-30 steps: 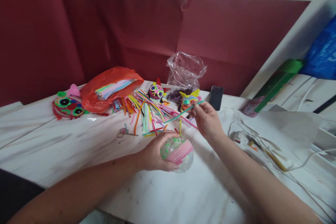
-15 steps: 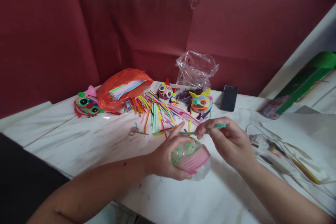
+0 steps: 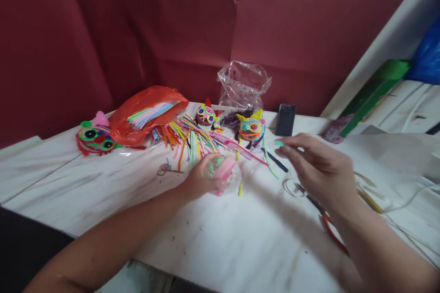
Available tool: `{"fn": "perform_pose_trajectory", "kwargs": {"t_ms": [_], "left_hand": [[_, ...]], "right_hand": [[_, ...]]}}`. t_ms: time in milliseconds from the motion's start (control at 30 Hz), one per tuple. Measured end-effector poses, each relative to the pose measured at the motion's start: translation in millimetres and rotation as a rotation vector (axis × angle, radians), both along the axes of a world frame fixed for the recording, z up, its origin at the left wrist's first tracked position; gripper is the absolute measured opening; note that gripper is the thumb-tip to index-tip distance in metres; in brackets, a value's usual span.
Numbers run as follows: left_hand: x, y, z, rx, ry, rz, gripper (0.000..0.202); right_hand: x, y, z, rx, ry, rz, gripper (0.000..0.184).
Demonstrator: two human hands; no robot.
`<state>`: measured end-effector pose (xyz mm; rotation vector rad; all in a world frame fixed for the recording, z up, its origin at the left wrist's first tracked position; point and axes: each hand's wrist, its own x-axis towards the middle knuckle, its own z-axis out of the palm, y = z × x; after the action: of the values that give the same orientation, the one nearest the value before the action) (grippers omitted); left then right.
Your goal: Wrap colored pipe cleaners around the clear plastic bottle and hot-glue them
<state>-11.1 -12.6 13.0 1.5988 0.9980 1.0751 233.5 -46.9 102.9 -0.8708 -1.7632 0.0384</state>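
A clear, round plastic form [image 3: 233,182], partly covered in pink strips with green bits beside them, is gripped in my left hand [image 3: 199,177] low over the table. My right hand [image 3: 319,165] is raised to the right, thumb and fingers pinched on a green pipe cleaner [image 3: 279,143]; only a short piece of it shows at the fingertips. Under that hand lie pliers or scissors with red handles [image 3: 330,229], partly hidden by the wrist. A dark, thin tool [image 3: 276,160] rests just left of the right fingers.
Many coloured pipe cleaners [image 3: 195,139] spill from a red plastic bag [image 3: 118,121]. Decorated animal heads [image 3: 252,129] stand along the back near a phone [image 3: 285,120] and a clear bag [image 3: 242,84]. Small scissors [image 3: 168,170] lie left; a green box [image 3: 367,100] stands right.
My right hand has moved right, away from the plastic form, with the green pipe cleaner at its fingertips. My left hand has lowered the form toward the table. The view has shifted rightward.
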Motion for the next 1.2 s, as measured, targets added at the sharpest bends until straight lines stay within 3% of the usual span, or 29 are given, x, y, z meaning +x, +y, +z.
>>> {"fn": "perform_pose_trajectory", "kwargs": {"t_ms": [133, 233, 333, 533, 833, 1100, 1200], "left_hand": [[0.0, 4.4, -0.2, -0.108, -0.073, 0.004, 0.072], [-0.4, 2.0, -0.8, -0.104, -0.03, -0.028, 0.07], [-2.5, 2.1, -1.5, -0.049, 0.028, -0.063, 0.067], [-6.5, 9.7, -4.3, 0.0, 0.048, -0.118, 0.072], [-0.1, -0.6, -1.4, -0.078, 0.045, -0.071, 0.065], [-1.7, -1.6, 23.1, -0.186, 0.115, -0.067, 0.072], [-2.7, -1.6, 24.1, -0.159, 0.129, -0.069, 0.07]], "right_hand": [[-7.1, 7.9, -8.9, -0.06, -0.32, 0.077, 0.013], [-16.1, 15.5, -19.5, 0.047, -0.495, 0.195, 0.018], [-21.1, 21.0, -28.6, 0.128, -0.601, 0.194, 0.022], [-24.8, 23.8, -41.5, 0.024, -0.521, 0.295, 0.019], [-27.1, 25.1, -46.0, 0.036, -0.483, 0.285, 0.019], [-27.9, 25.0, -49.1, 0.033, -0.486, 0.261, 0.018], [-28.7, 23.3, -50.4, 0.038, -0.504, 0.261, 0.019]]}}
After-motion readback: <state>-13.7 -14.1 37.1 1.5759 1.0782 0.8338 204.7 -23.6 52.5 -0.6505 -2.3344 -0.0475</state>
